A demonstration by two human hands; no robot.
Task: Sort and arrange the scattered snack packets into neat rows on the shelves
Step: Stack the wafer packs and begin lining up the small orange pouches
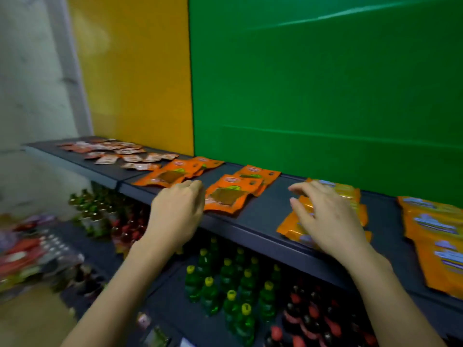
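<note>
Behind everything stand a green back panel [325, 83] and a yellow back panel [135, 71], and below them runs the dark shelf [263, 211] that carries the snack packets, all lying flat and grouped by kind, which suits the sorting. On the lower shelf, green bottles [225, 291] and dark red-capped bottles [313, 314] stand upright in blocks. At the far right the large yellow-orange packets [436, 236] overlap in a line running front to back. Just left of them is a looser yellow-orange stack [348, 192], its front corner poking over the shelf edge. The right hand [325, 216] lies over this stack with fingers spread and straight, probably to square it up. The orange windowed packets [230, 194] sit mid-shelf in a short overlapping row, with a second orange pile [175, 174] beside them. The small red-and-white sachets [117, 151] are scattered far left, the least ordered group. The left hand [175, 214] sits knuckles-up with fingers curled at the left edge of the windowed packets; whether it pinches one I cannot tell. The orange packets show a red oval logo, a green patch and a clear window, and the yellow-orange ones bear blue-white lettering. All of it is too blurred to read.
</note>
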